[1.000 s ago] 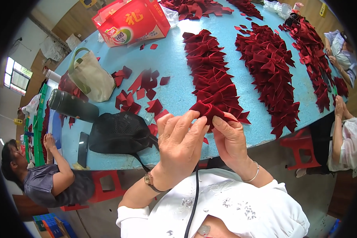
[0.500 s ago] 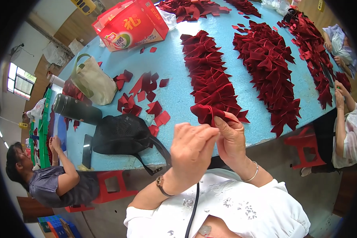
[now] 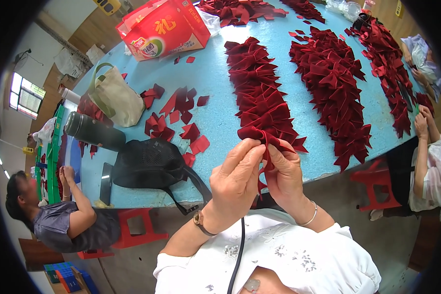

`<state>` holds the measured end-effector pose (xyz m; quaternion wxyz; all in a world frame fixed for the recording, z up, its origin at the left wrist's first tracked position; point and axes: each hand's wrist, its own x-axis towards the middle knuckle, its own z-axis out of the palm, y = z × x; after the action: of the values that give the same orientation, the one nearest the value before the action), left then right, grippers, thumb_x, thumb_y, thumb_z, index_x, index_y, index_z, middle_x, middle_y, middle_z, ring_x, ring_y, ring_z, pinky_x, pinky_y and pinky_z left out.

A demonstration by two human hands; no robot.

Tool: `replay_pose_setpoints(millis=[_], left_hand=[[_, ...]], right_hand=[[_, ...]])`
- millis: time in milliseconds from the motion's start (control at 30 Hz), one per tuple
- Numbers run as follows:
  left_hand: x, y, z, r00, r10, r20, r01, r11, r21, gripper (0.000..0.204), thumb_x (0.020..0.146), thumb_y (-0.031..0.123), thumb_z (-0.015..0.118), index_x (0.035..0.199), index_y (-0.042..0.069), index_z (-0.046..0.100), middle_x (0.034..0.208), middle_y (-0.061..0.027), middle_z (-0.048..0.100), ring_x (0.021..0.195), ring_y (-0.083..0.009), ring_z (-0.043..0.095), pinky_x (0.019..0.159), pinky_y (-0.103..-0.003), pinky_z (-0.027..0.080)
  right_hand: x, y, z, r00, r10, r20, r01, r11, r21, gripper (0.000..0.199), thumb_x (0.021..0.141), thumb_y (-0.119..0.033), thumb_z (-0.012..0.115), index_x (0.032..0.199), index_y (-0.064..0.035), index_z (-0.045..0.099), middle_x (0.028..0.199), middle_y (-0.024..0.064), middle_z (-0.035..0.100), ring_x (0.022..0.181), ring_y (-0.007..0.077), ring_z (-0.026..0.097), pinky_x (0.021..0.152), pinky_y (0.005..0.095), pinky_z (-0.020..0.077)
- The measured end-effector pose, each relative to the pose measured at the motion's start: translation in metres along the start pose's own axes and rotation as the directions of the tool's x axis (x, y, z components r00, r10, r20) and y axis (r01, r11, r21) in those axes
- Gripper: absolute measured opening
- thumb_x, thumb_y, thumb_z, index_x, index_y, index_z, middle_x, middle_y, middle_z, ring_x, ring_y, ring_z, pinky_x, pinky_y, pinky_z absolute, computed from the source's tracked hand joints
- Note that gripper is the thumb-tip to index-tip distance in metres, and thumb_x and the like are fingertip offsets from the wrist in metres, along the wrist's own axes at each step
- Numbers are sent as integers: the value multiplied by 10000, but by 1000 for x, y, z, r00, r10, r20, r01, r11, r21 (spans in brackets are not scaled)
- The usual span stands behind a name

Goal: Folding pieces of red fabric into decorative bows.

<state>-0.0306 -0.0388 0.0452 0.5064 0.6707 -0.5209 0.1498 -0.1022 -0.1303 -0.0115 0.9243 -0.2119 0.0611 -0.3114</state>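
Note:
Between my two hands is a dark red fabric bow (image 3: 252,134), held up in front of the table's near edge. The fingers of my left hand (image 3: 237,179) pinch it at its middle. My right hand (image 3: 285,171) grips its right side with thumb and fingers, and a tail of the cloth hangs down between the hands. Whether a needle or thread is in my fingers is too small to make out. Just beyond lies a long row of overlapping red bows (image 3: 259,93), partly hidden by the held one.
More bow heaps (image 3: 330,88) lie to the right on the blue table (image 3: 206,132). At left are loose red pieces (image 3: 159,127), a black bag (image 3: 149,164), a dark flask (image 3: 93,132), a cream pouch (image 3: 117,98) and a red gift bag (image 3: 164,29). People sit at both sides near red stools (image 3: 139,228).
My left hand, raised off the bow before, has come up and closed on its middle, beside my right. A tail of cloth now hangs below. The view has shifted slightly.

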Motion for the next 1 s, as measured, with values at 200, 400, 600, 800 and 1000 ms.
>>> replay_pose_setpoints(millis=[200,400,600,800,1000], left_hand=[[4,-1,1,998,-66,-21,67,997,34,232,783,-52,653,1014,-40,639,993,-154,615,804,-251,643,635,-293,536],[6,2,5,980,-176,-88,181,982,52,259,752,-67,690,1005,-11,671,946,-114,628,821,-193,625,696,-258,503],[7,1,3,975,-215,-55,218,975,38,267,753,-77,672,1013,-14,667,918,-100,607,813,-189,602,677,-259,490],[8,-3,0,977,-213,25,213,977,1,205,791,-34,654,996,-36,643,947,-134,590,804,-244,603,634,-304,499],[5,-6,2,981,-195,-8,195,981,19,204,761,-83,651,958,-29,653,895,-96,594,801,-200,582,668,-277,481]], right_hand=[[2,3,2,999,-43,-29,41,997,-70,203,863,-34,627,1067,-37,618,1023,93,671,927,155,639,839,255,509],[4,4,3,997,-70,-22,68,992,-104,209,851,-20,638,1059,-30,627,1022,99,672,927,153,641,842,247,509],[4,4,5,992,-121,-30,116,985,-126,242,818,29,658,1054,-22,644,999,92,676,899,143,640,832,248,513],[5,4,5,990,-134,-37,125,975,-182,257,796,59,671,1039,-24,661,972,79,674,885,136,635,829,243,509],[5,5,4,987,-162,-4,157,961,-226,211,811,26,667,1016,-21,656,971,88,677,877,142,640,816,237,511]])
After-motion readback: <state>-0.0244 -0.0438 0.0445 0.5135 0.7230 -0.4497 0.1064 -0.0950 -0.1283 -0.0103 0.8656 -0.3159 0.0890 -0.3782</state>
